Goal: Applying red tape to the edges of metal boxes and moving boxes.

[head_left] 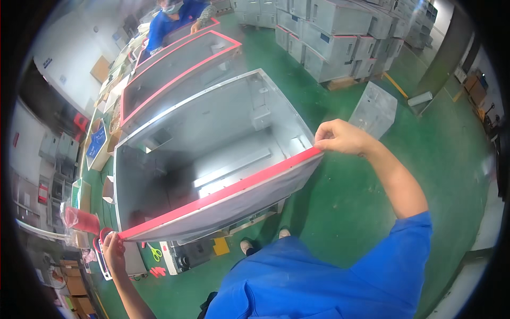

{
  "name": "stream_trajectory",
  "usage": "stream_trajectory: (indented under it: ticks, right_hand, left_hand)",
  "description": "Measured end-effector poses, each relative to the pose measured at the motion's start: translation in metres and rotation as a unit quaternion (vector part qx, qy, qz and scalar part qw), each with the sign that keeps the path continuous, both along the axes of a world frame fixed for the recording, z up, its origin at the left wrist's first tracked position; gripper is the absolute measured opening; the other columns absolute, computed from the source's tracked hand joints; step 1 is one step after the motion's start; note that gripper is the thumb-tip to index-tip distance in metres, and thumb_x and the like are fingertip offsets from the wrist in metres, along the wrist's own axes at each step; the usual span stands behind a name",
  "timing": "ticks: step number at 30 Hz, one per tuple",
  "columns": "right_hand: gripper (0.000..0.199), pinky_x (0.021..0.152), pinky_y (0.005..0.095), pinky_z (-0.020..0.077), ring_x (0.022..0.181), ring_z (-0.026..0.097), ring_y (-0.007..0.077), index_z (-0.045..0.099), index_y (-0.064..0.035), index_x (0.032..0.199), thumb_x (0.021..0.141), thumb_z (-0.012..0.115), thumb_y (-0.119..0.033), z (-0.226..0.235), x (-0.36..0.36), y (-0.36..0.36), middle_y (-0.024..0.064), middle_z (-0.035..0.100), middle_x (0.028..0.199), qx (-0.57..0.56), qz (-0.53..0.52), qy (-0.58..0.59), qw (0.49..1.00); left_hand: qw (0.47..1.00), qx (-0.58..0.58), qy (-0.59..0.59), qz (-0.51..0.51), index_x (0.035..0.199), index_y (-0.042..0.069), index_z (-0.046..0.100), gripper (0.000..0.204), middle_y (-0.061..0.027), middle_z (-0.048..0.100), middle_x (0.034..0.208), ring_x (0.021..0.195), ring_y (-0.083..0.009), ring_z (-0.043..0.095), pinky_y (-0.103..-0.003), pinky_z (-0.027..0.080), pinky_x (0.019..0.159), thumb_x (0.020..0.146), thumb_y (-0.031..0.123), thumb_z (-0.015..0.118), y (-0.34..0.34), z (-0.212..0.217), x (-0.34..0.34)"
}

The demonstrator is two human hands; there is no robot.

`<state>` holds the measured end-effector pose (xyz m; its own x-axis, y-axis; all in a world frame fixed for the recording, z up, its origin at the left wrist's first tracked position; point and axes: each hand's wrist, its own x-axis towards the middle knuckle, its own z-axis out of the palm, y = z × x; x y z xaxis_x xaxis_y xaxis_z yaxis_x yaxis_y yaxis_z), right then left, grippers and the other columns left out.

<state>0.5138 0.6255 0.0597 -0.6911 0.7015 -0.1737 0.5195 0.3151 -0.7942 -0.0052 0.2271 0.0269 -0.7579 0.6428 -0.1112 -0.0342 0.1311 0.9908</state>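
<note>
An open grey metal box (180,119) stands in front of me, its inside bare metal with slots and small brackets. Along its near rim runs a strip of red tape (223,195). My right hand (342,137) pinches the tape's end at the right near corner, thumb against the fingers. At the left near corner, my left hand (113,252) is closed on the tape's other end. Just beside the left hand is a red ring-shaped roll (104,233), partly hidden by it. The other rims of this box are bare grey.
Behind stand boxes with red-edged rims (175,80), where a person in blue (172,24) works. Grey boxes (340,40) are stacked far right; a single box (374,109) stands on the green floor. Green scissors (155,252), red scraps (158,271) and a wrapped red roll (82,219) lie at left.
</note>
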Motion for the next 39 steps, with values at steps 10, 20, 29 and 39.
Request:
stream_trajectory:
  ticks: [10,20,29,39]
  right_hand:
    - [0.019,0.069,0.0284,0.0438,0.077,0.056,0.0162,0.061,0.0000,0.079,0.073,0.062,-0.018,-0.003,0.005,0.003,0.0091,0.061,0.080,-0.014,0.004,-0.015,1.000]
    - [0.019,0.071,0.0287,0.0439,0.078,0.057,0.0175,0.062,-0.0004,0.078,0.072,0.063,-0.018,0.001,0.004,0.002,0.0095,0.061,0.079,-0.008,0.013,-0.012,1.000]
    - [0.017,0.069,0.0267,0.0439,0.075,0.056,0.0138,0.061,-0.0010,0.078,0.073,0.063,-0.017,0.001,0.003,0.004,0.0065,0.060,0.077,-0.019,0.016,-0.009,1.000]
    - [0.014,0.068,0.0242,0.0438,0.073,0.054,0.0104,0.059,-0.0019,0.076,0.073,0.063,-0.015,-0.001,0.004,0.005,0.0030,0.058,0.075,-0.022,0.024,0.003,0.999]
  left_hand:
    - [1.000,-0.015,-0.012,0.004,0.085,0.009,0.056,0.005,0.0035,0.056,0.070,0.057,-0.0020,0.051,-0.012,0.034,0.042,0.082,0.012,0.059,0.006,0.006,0.003]
    - [0.999,-0.008,-0.013,0.034,0.084,0.008,0.057,0.005,0.0026,0.056,0.071,0.056,-0.0015,0.050,-0.009,0.035,0.041,0.081,0.011,0.060,0.010,0.005,0.010]
    - [1.000,0.007,-0.009,0.026,0.084,0.007,0.056,0.004,0.0025,0.055,0.071,0.057,-0.0012,0.049,-0.009,0.035,0.041,0.082,0.010,0.059,0.011,0.007,0.014]
    - [1.000,0.016,-0.015,0.022,0.083,0.008,0.056,0.002,0.0027,0.055,0.071,0.056,-0.0010,0.048,-0.009,0.035,0.042,0.082,0.009,0.058,0.011,0.006,0.015]
